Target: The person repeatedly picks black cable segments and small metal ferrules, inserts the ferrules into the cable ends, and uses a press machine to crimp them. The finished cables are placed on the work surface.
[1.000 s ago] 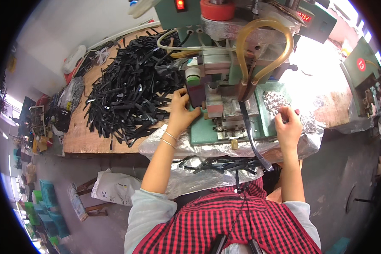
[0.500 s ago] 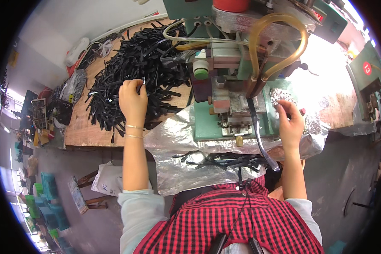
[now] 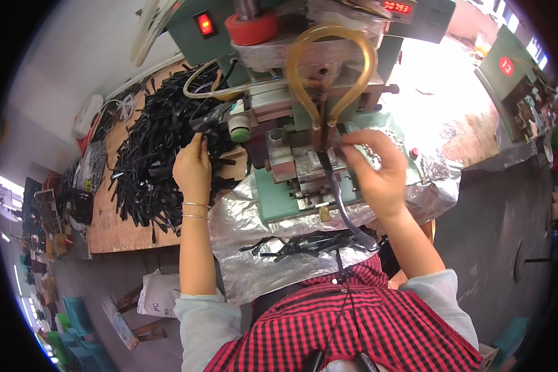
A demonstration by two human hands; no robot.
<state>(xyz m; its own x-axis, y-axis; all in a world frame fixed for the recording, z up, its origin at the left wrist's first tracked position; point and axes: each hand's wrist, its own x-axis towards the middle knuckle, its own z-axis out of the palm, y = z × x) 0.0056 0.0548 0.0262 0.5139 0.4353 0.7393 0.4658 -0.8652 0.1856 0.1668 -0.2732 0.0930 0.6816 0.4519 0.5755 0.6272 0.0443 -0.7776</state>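
Observation:
My left hand (image 3: 193, 166) is over the right part of a heap of black strips (image 3: 149, 155), its fingers pressed together; what they pinch, if anything, is hidden. Just right of those fingertips is a green-capped push button (image 3: 240, 133). My right hand (image 3: 378, 170), smeared by motion, is curved beside the press head of a green bench machine (image 3: 279, 201), and its fingertips are too blurred to read. One dark strip (image 3: 336, 192) has its upper end under the press head and hangs down toward me over the bench edge.
A foil sheet (image 3: 235, 214) covers the bench front, with several black strips (image 3: 304, 243) lying on it. A yellowish hose (image 3: 366, 62) loops above the press. A red knob (image 3: 413, 152) stands at right. Another green machine (image 3: 505, 65) is farther right; a white sack (image 3: 158, 294) is below.
My right hand has moved left and in toward the press head. The left hand has stayed over the heap, its fingers now nearer the push button. The whole view has shifted.

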